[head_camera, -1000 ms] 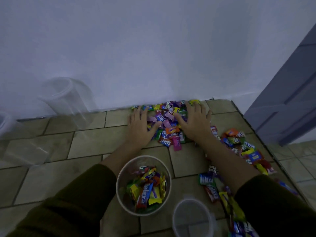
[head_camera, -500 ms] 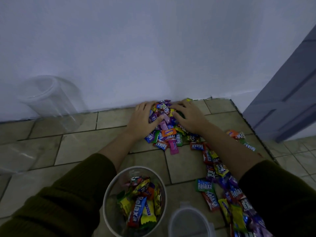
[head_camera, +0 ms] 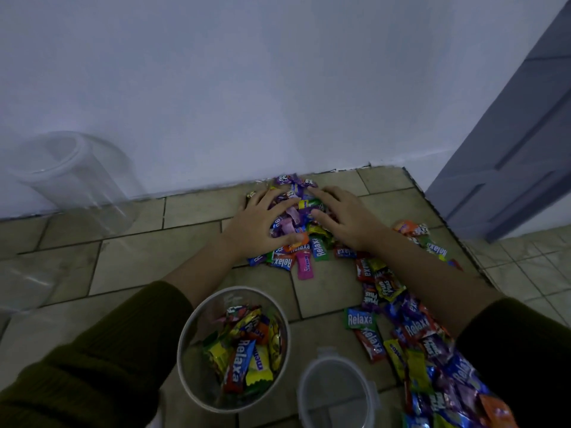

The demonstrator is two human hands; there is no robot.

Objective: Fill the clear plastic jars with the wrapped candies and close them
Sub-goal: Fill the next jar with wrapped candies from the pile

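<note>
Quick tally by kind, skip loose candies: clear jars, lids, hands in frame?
Clear jars: 2 (jar holding candies, empty jar)
Clear lid: 1
Hands: 2 (left hand, right hand, both on the candy heap)
Total: 5
Blurred clear shape at left edge: cannot tell, not counted.

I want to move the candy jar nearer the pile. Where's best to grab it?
Probably grip the clear jar round its upright wall, coming from its left: its open mouth shows candies inside, and the clear lid and loose wrapped candies crowd its right.
</note>
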